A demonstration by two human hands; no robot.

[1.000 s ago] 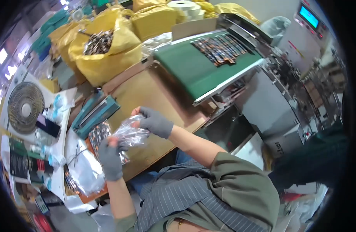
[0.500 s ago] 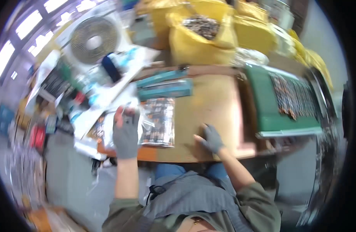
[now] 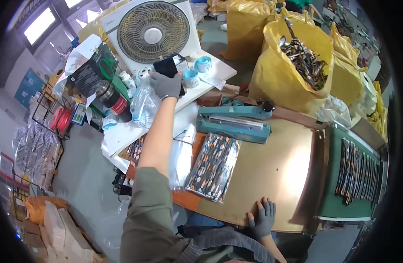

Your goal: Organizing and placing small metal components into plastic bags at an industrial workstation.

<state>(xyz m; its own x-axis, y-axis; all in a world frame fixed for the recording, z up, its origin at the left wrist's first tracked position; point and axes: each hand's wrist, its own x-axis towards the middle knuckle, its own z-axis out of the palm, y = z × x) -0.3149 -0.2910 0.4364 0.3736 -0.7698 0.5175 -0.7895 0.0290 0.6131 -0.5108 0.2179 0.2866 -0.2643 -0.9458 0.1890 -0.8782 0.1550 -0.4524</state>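
My left hand [image 3: 165, 84], in a grey glove, reaches far out over the white side table [image 3: 122, 131] and grips a black box-shaped object [image 3: 167, 66] just in front of the fan [image 3: 152, 30]. My right hand [image 3: 263, 217], also gloved, rests flat with fingers spread on the near edge of the brown worktable [image 3: 271, 166]. A clear bag of patterned items [image 3: 213, 165] lies on the worktable between my arms. A teal heat sealer [image 3: 235, 123] sits beyond the bag.
Rolls of blue tape [image 3: 196, 72], a dark flask [image 3: 110, 97] and clear plastic bags [image 3: 143, 104] crowd the side table. Yellow sacks [image 3: 293, 61] of small parts stand at the back. A green conveyor [image 3: 357, 173] with striped items runs on the right.
My left hand let go of the patterned bag and reached out to the black object by the fan. The right hand stayed at the table's near edge. The view swung left.
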